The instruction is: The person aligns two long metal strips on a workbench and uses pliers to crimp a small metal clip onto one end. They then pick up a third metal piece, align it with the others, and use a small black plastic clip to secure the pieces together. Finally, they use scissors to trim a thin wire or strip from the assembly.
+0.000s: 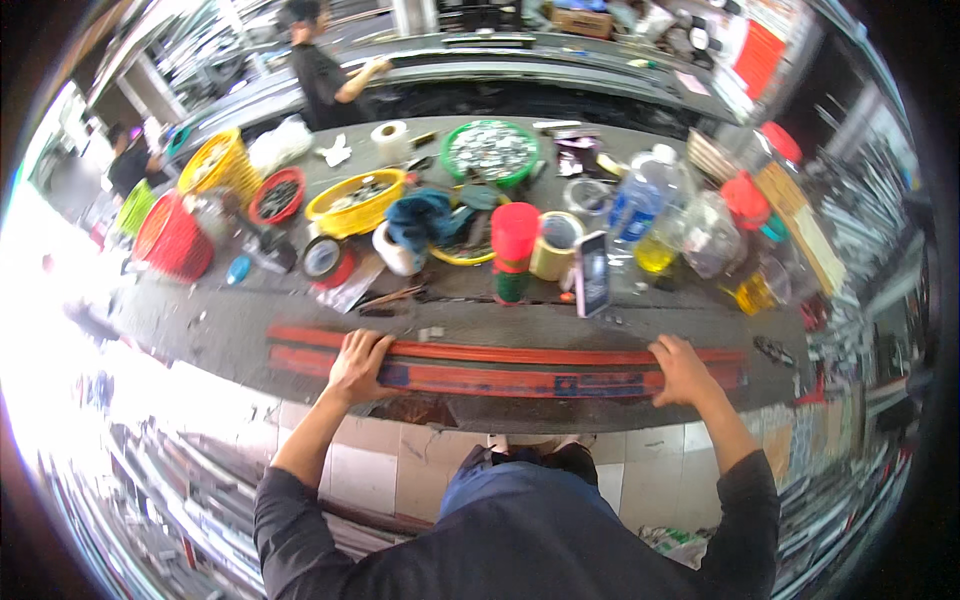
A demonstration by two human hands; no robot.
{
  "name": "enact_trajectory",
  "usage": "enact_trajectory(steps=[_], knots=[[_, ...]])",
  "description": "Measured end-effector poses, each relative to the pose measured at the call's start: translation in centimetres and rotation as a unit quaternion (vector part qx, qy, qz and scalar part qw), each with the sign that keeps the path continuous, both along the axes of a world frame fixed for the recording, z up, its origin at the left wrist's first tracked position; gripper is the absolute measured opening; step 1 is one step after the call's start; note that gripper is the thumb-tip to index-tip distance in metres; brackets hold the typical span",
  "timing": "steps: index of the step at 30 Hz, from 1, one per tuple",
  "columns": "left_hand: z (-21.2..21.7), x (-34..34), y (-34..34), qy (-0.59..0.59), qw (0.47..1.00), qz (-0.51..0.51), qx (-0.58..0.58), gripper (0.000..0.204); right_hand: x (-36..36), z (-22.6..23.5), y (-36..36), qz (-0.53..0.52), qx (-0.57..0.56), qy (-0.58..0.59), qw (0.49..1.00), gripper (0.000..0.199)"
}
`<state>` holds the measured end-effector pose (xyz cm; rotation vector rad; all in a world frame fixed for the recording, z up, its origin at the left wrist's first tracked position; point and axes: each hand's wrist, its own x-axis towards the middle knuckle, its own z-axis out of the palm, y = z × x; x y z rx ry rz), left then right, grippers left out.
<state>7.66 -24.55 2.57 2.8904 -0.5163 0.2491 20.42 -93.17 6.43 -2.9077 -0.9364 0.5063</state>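
Observation:
A long, flat red-orange profile strip (480, 380) with blue patches lies lengthwise along the near edge of the workbench. Right behind it runs a second, thinner red-orange strip (520, 354), side by side with the first. My left hand (358, 368) is wrapped over the strips left of their middle, its fingertips partly hidden. Toward their right end my right hand (684, 372) grips them from the near side, thumb and fingers around the edge. Motion blurs the far ends of both strips a little.
Behind the strips stand a phone (593, 275), a red cup (515, 232), tape rolls (322, 260) and a yellow basket (356, 203). A green basin (490, 150) holds small metal parts. Bottles (648, 195) stand at right. A co-worker (325, 75) is across the bench (220, 320). Metal profiles (200, 500) lie below left.

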Motion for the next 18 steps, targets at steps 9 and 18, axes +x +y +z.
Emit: enact_trajectory(steps=[9,18], knots=[[-1.4,0.0,-0.4,0.014,0.998,0.054,-0.005,0.121,-0.4,-0.3,-1.0,-0.012,0.053,-0.005,0.999,0.121],[-3.1,0.1,1.2,-0.05,0.998,0.03,0.019,0.115,1.0,-0.2,-0.5,0.036,0.029,-0.036,0.998,0.114]])
